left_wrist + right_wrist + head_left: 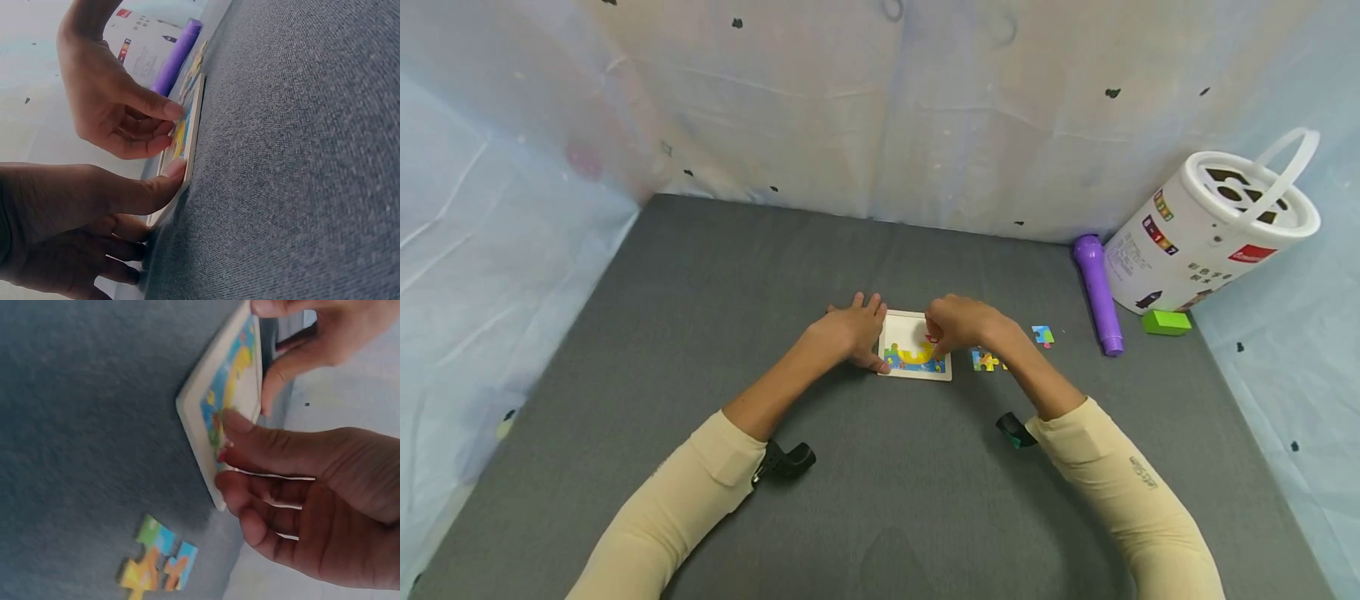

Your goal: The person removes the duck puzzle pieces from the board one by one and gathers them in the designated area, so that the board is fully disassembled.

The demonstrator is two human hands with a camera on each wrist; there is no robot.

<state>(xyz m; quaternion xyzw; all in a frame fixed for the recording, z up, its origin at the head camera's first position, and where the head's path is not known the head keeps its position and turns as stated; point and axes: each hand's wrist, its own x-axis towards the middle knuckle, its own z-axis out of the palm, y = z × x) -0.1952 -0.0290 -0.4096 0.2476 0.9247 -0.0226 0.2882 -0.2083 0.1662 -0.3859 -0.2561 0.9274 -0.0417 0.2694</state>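
A small wooden puzzle tray (904,327) lies flat on the grey table, its lower part filled with blue and yellow puzzle pieces (913,358) and its upper part showing bare backing. My left hand (853,331) rests at the tray's left side. Its thumb presses the near left corner, and the other fingers spread straight past the far left corner. Over the tray's right side, my right hand (961,322) pinches a puzzle piece (222,451) with green and pink on it between thumb and curled fingers. The fingers cover much of that piece.
Loose puzzle pieces (985,359) lie right of the tray, partly under the right forearm, and another loose piece (1042,335) is farther right. Beyond them are a purple microphone-shaped toy (1099,292), a green block (1166,322) and a white bucket (1172,242) with a handle.
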